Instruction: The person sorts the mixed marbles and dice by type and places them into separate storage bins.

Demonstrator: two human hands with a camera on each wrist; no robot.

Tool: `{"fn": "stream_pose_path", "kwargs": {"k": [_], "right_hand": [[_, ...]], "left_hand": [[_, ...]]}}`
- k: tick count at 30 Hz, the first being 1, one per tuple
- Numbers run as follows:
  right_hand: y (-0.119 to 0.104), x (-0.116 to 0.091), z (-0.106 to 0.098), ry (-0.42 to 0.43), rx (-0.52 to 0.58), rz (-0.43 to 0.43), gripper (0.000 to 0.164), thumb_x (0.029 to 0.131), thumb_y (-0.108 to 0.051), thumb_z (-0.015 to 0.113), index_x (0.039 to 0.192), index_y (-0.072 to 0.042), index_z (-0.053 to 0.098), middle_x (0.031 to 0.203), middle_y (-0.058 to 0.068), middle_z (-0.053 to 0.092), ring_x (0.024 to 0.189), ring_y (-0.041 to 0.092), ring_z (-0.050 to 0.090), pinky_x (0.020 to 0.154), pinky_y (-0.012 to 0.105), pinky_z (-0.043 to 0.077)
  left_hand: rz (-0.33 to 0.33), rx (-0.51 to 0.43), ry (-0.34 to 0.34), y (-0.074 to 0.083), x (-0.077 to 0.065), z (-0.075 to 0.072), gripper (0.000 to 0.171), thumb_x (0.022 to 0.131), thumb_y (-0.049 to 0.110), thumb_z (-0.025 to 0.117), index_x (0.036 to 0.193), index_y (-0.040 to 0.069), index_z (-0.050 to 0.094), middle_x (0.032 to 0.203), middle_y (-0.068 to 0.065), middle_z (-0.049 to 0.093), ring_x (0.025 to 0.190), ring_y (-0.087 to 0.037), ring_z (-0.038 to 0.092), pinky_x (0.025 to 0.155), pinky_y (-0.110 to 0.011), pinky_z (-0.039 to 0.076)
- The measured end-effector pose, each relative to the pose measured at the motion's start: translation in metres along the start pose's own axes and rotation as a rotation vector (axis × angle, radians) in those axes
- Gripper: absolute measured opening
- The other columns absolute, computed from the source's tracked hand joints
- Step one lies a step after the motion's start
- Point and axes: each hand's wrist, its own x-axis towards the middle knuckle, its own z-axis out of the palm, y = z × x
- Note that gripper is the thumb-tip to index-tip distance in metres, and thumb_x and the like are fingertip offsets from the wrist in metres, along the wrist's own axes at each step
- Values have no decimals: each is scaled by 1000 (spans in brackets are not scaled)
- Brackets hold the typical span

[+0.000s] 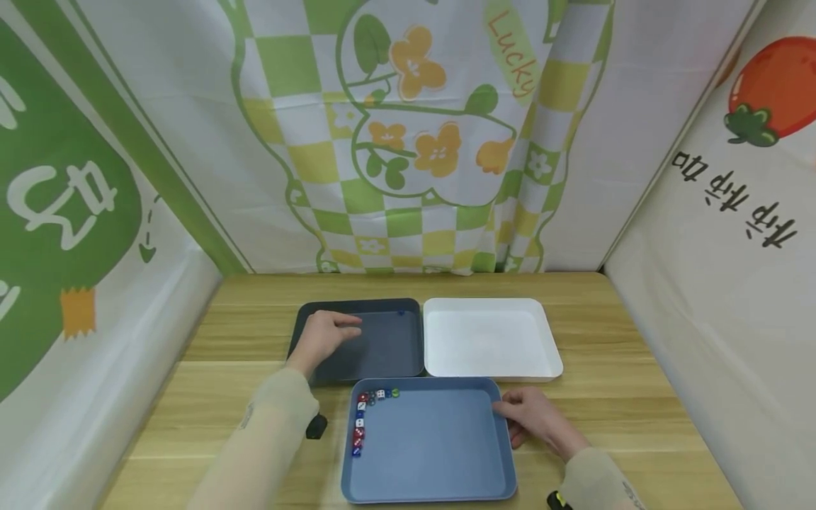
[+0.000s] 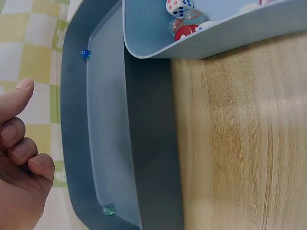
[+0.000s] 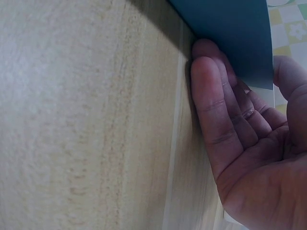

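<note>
My left hand (image 1: 321, 338) hovers over the left part of the dark grey tray (image 1: 382, 354), thumb and fingers apart with nothing between them. In that tray a blue marble (image 2: 85, 53) lies near one corner and a green marble (image 2: 109, 210) near another. My right hand (image 1: 532, 414) holds the blue tray (image 1: 440, 453) by its right wall, thumb at the rim and fingers along the outside, low by the table (image 3: 96, 120). Dice (image 1: 360, 423) in white, red and blue line the blue tray's left wall, with clear marbles (image 2: 194, 17) and a yellow-green marble (image 1: 395, 392) at its far left corner.
A white tray (image 1: 491, 340) stands right of the dark one, both just beyond the blue tray. The wooden table (image 1: 210, 411) ends at a patterned curtain (image 1: 414, 177) at the back, with printed cloth (image 1: 714, 283) hanging at both sides.
</note>
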Motion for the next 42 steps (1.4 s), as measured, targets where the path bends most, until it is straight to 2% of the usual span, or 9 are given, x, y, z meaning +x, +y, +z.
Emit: {"fn": "stream_pose_path", "kwargs": {"k": [5,12,17,21,24,27,30,34,42], "right_hand": [[0,0,0,-1,4,8,28,98,-25,66,97,2,70,70,7,67,58,15,66,54,35,60],[1,1,1,3,1,2,28,98,-25,66,97,2,70,70,7,67,57,15,66,55,35,60],[1,1,0,5,4,-1,27,98,-24,66,97,3,70,70,7,66,57,15,65,55,36,60],[0,1,0,4,1,8,28,98,-25,66,97,2,70,70,7,67,57,15,66,55,35,60],[0,0,0,2,-1,12,28,98,-26,66,98,2,70,70,7,67,58,15,66,56,35,60],[0,0,0,0,1,10,29,98,-26,66,99,2,70,70,7,67,58,15,66,56,36,60],[1,0,0,-1,2,10,29,99,-26,66,99,2,70,70,8,67,58,15,66,56,36,60],[2,1,0,4,-2,18,29,99,-27,66,100,2,70,71,8,67,57,16,65,56,36,60],[2,1,1,4,0,16,29,99,-26,66,101,2,70,72,9,67,58,16,65,56,36,60]], "left_hand": [[10,-5,-11,7,-10,-4,26,97,23,72,122,19,77,132,-9,69,113,-29,67,87,-43,54],[34,21,-26,15,-25,-2,26,97,26,73,122,23,77,128,-8,71,85,-20,62,76,-36,48],[43,26,-34,19,-35,7,24,95,24,75,119,24,78,125,-6,72,86,-15,65,72,-33,51],[51,31,-49,20,-42,18,23,94,22,76,116,22,79,124,-8,72,63,-14,53,61,-31,46],[65,36,-54,19,-46,27,23,93,20,77,116,19,79,125,-10,72,59,-14,48,57,-30,43],[84,46,-53,17,-50,35,22,92,18,78,114,17,80,121,-8,73,72,-13,56,60,-30,45],[106,69,-55,13,-52,43,21,91,18,79,112,16,81,100,-2,72,85,-16,59,69,-33,49],[145,90,-65,10,-54,53,21,90,17,79,111,15,81,78,3,55,83,-19,48,70,-34,42],[171,128,-49,8,-58,66,18,86,18,83,104,19,83,83,1,42,86,-20,34,67,-30,32]]}}
